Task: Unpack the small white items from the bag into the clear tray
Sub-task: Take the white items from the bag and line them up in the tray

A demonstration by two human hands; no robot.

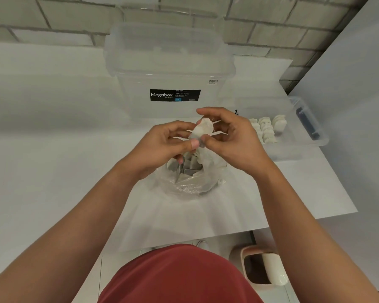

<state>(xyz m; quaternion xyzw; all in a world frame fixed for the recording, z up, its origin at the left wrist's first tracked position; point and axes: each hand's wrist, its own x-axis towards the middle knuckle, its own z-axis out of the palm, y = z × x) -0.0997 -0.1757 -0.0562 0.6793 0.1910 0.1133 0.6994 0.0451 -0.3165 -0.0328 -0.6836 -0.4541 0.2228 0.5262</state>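
Note:
A clear plastic bag (pixel 189 184) stands open on the white table, with several small white items inside it. Above the bag, both hands pinch a small white item (pixel 202 129) with thin strings. My left hand (pixel 162 147) holds its lower left side with thumb and fingers. My right hand (pixel 230 136) grips its upper and right side. The clear tray (pixel 315 136) lies to the right, with rows of the same white items (pixel 268 127) standing in it.
A large clear lidded storage box (pixel 171 68) with a black Megabox label stands right behind the hands. A brick wall runs behind the table. The table's front edge (pixel 228 234) is near my body. A small bin (pixel 262 267) sits on the floor, lower right.

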